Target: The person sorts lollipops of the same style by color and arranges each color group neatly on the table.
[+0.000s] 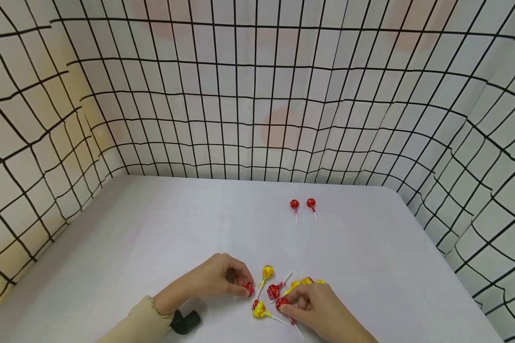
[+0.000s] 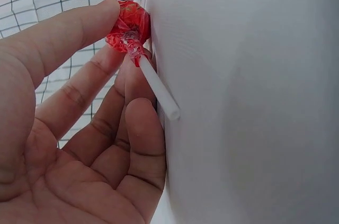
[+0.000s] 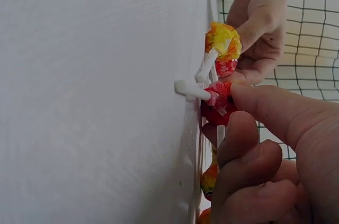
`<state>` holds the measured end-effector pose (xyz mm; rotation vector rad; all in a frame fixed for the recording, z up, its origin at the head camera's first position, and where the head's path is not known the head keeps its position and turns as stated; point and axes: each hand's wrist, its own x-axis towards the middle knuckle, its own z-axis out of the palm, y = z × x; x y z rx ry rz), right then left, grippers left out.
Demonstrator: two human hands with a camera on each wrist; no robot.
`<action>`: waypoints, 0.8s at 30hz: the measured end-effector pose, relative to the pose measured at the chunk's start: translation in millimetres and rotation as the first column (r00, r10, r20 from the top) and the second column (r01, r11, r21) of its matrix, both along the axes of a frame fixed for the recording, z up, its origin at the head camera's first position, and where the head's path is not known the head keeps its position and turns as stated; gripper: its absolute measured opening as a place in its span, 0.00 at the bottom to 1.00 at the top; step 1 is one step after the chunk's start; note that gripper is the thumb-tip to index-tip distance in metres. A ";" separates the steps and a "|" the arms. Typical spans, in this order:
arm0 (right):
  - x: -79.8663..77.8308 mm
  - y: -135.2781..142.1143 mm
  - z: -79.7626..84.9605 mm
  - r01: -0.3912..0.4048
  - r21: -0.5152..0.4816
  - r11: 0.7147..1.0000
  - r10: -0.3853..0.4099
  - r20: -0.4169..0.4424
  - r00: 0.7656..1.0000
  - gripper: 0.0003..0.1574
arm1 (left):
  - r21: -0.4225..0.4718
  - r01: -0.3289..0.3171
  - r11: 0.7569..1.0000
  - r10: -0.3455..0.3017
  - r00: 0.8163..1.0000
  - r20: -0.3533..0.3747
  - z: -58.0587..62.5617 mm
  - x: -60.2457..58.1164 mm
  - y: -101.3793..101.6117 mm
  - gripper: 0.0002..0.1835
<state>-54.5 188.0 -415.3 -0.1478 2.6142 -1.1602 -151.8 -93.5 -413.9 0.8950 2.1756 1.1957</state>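
Observation:
My left hand (image 1: 219, 277) pinches a red-wrapped lollipop (image 2: 128, 28) by its head between thumb and fingers, low at the table; its white stick (image 2: 160, 87) points back toward the palm. To its right, my right hand (image 1: 315, 307) pinches another red lollipop (image 3: 217, 102) at its wrapped head. Between the hands lie a yellow lollipop (image 1: 267, 272), a red one (image 1: 273, 291) and a yellow-and-red one (image 1: 258, 309). More yellow lollipops (image 1: 302, 282) sit just beyond the right hand's fingers, partly hidden by them.
Two red lollipops, one on the left (image 1: 294, 204) and one on the right (image 1: 311, 202), lie side by side toward the table's far edge. A black object (image 1: 185, 322) is beside the left wrist. Black grid netting (image 1: 253, 97) encloses the white table (image 1: 176, 214) at the back and sides.

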 end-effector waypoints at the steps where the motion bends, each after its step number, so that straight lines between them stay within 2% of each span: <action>1: -0.1 0.0 -0.2 0.006 0.000 1.000 -0.006 0.012 1.000 0.10 | 0.000 -0.001 1.000 0.001 1.000 0.003 0.0 -0.2 0.1 0.06; 6: -0.4 0.3 0.5 0.018 0.010 1.000 -0.018 0.052 0.998 0.11 | -0.004 -0.009 1.000 0.009 1.000 0.013 0.5 -0.3 1.3 0.06; 13: -0.6 2.6 1.6 -0.030 -0.003 1.000 0.030 0.057 0.998 0.10 | 0.003 -0.014 1.000 0.014 1.000 0.022 -1.9 0.6 1.4 0.07; 24: -2.2 2.1 5.2 -0.059 -0.033 0.998 0.062 0.089 0.994 0.10 | 0.016 0.000 1.000 0.000 1.000 0.004 -4.2 -0.6 -1.4 0.07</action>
